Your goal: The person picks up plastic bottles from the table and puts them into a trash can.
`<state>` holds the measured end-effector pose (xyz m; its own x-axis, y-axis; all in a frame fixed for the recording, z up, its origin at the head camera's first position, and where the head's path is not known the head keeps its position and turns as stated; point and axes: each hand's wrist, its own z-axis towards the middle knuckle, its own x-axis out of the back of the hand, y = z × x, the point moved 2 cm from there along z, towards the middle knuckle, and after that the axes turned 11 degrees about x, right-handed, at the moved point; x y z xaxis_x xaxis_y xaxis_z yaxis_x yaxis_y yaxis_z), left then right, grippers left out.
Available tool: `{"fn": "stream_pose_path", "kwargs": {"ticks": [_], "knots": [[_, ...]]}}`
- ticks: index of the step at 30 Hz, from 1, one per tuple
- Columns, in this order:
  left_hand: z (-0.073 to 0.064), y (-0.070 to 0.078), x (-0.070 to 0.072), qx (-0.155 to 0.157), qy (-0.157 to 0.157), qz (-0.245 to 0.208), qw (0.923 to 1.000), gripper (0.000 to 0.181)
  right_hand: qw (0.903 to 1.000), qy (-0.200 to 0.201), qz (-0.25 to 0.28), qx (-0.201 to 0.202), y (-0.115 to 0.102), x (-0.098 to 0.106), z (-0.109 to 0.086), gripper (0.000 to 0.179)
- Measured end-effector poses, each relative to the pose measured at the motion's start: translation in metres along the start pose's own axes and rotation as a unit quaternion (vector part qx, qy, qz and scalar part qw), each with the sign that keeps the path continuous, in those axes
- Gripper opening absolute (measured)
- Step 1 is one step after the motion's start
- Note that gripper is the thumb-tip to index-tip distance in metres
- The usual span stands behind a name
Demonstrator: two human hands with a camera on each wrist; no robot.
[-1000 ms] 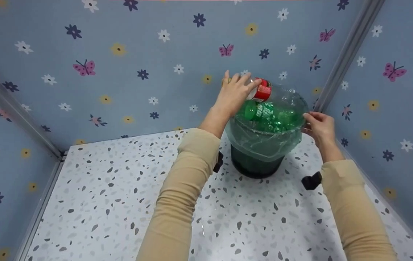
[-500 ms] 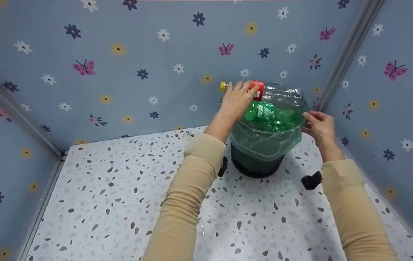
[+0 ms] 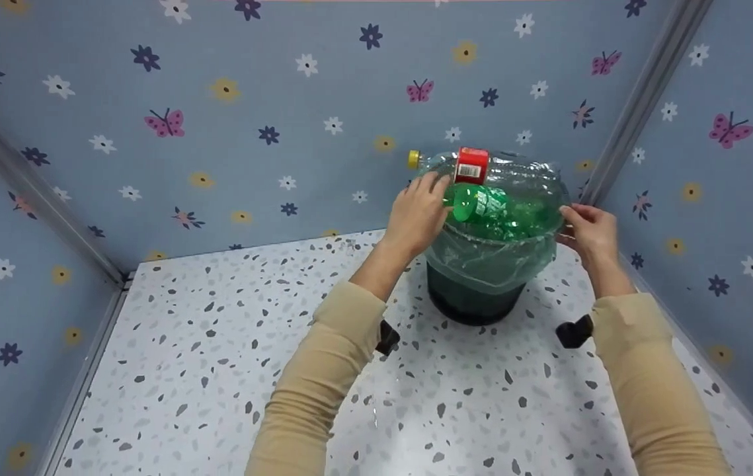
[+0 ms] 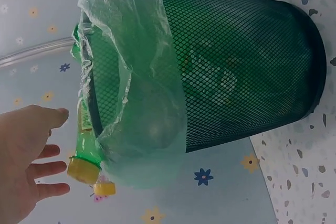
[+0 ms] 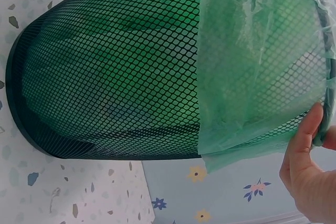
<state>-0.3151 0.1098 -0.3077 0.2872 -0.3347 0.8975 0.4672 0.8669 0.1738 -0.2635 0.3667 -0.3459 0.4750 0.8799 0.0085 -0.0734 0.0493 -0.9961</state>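
A mesh bin (image 3: 472, 301) lined with a thin green plastic bag (image 3: 492, 264) holds crumpled green plastic. Across the back of its top lies a clear plastic bottle (image 3: 521, 172) with a red label and a yellow cap that juts past the rim. In front of it, a green bottle (image 3: 482, 203) leans out to the left. My left hand (image 3: 416, 211) is beside the green bottle's neck; the left wrist view shows its fingers (image 4: 50, 170) spread and apart from the yellow cap (image 4: 83, 170). At the bin's right rim, my right hand (image 5: 310, 166) pinches the bag-covered edge between thumb and fingers.
The bin stands on a speckled white surface (image 3: 217, 370), close to the right-hand corner. Blue walls (image 3: 297, 165) with flowers and butterflies rise behind and at both sides, joined by grey metal strips (image 3: 647, 99).
My left hand has let go of the clear bottle, which now rests across the bin top. It has moved down and towards me, beside the green bottle. My right hand keeps its place at the rim.
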Motion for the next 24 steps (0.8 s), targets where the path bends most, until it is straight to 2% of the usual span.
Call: {"fn": "stream_pose_path", "kwargs": {"ticks": [10,16,18,24], "knots": [[-0.045,-0.034,0.012,0.034,0.022,-0.082,0.9958,0.047,0.9999,-0.009,0.01,0.008,0.002,-0.004,0.005,0.049],[-0.074,-0.048,0.019,0.04,0.019,-0.094,0.9945,0.05,0.9996,-0.003,0.018,0.02,0.003,-0.007,0.007,0.042],[-0.082,-0.053,0.021,0.045,0.016,-0.089,0.9949,0.051,0.9997,-0.002,0.01,0.024,0.002,-0.008,0.008,0.042],[-0.108,-0.069,0.03,0.063,0.014,-0.079,0.9948,0.053,0.9963,-0.018,-0.068,0.05,0.0,-0.011,0.011,0.045]]}}
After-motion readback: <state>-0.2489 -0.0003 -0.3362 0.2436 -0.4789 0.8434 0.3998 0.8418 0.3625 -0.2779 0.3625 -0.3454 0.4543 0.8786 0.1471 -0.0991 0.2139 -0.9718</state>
